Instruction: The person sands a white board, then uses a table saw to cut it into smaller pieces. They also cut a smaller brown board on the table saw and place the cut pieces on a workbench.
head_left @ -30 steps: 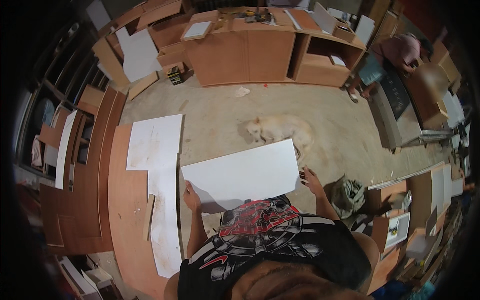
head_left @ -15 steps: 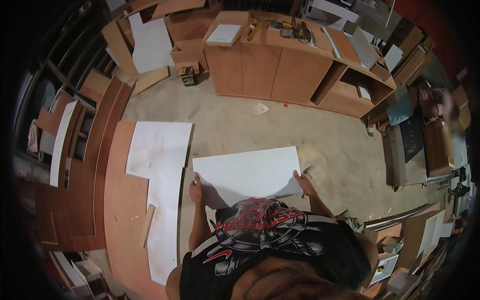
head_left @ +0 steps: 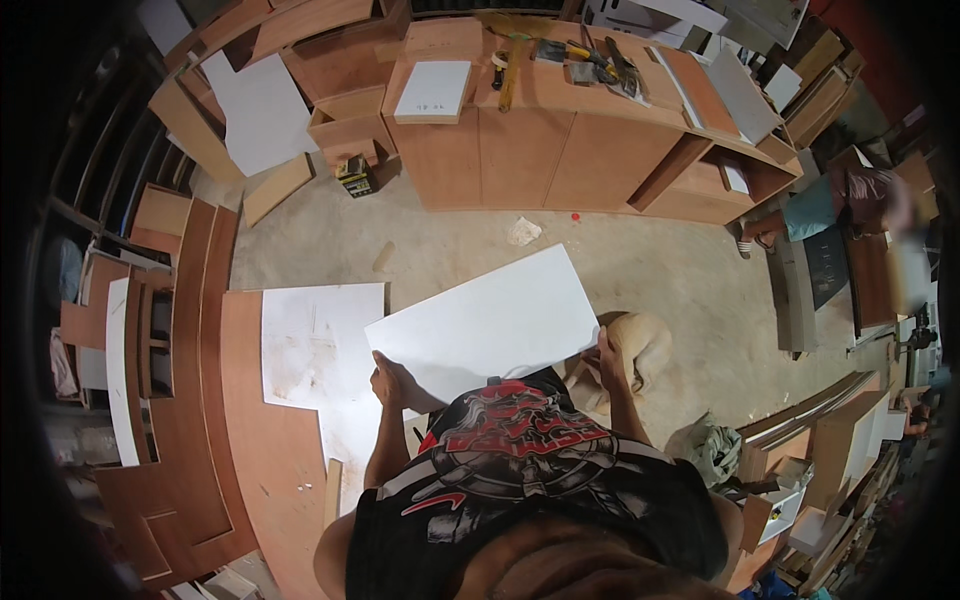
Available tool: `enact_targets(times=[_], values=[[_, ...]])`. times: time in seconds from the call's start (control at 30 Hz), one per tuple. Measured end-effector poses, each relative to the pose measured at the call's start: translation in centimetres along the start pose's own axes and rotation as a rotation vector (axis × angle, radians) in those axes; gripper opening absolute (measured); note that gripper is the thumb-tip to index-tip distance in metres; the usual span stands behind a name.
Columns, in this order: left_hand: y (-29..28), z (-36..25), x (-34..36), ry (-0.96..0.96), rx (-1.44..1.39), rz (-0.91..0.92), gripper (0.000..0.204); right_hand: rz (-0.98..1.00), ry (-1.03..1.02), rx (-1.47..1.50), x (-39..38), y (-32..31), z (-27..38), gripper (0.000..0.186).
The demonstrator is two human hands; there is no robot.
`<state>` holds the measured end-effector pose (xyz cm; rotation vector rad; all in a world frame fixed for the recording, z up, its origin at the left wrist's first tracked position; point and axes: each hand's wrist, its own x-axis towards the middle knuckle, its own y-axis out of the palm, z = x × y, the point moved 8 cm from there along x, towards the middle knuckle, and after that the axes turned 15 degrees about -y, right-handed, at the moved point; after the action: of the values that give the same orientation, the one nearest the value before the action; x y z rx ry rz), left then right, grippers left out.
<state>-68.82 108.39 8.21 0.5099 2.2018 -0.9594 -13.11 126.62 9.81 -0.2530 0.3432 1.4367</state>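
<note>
White panel (head_left: 485, 320): rectangular, flat, longer side to side than deep. Visible face plain, shaded toward the near left corner. Held at its short ends between left hand (head_left: 387, 380) and right hand (head_left: 611, 362); set askew, right end farther forward.

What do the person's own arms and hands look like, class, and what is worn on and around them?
The left hand and right hand are bare, with no gloves. The forearms are uncovered too, and no watch or bracelet can be made out. The black top appears sleeveless, with a red and grey-white front print, pale stripes and a red curved mark.
</note>
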Motion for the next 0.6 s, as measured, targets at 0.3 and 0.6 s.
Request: enact_targets(times=[0.3,0.6], values=[[3.4,-8.6,3.8,-0.087,-0.713,0.143,0.088,0.492,-0.319,0.048,19.0,25.3,20.2,0.035],[1.2,-21.4,4.9,0.083,-0.916,0.133,0.08,0.706,-0.466,-0.011,29.4,45.6,33.3,0.039]])
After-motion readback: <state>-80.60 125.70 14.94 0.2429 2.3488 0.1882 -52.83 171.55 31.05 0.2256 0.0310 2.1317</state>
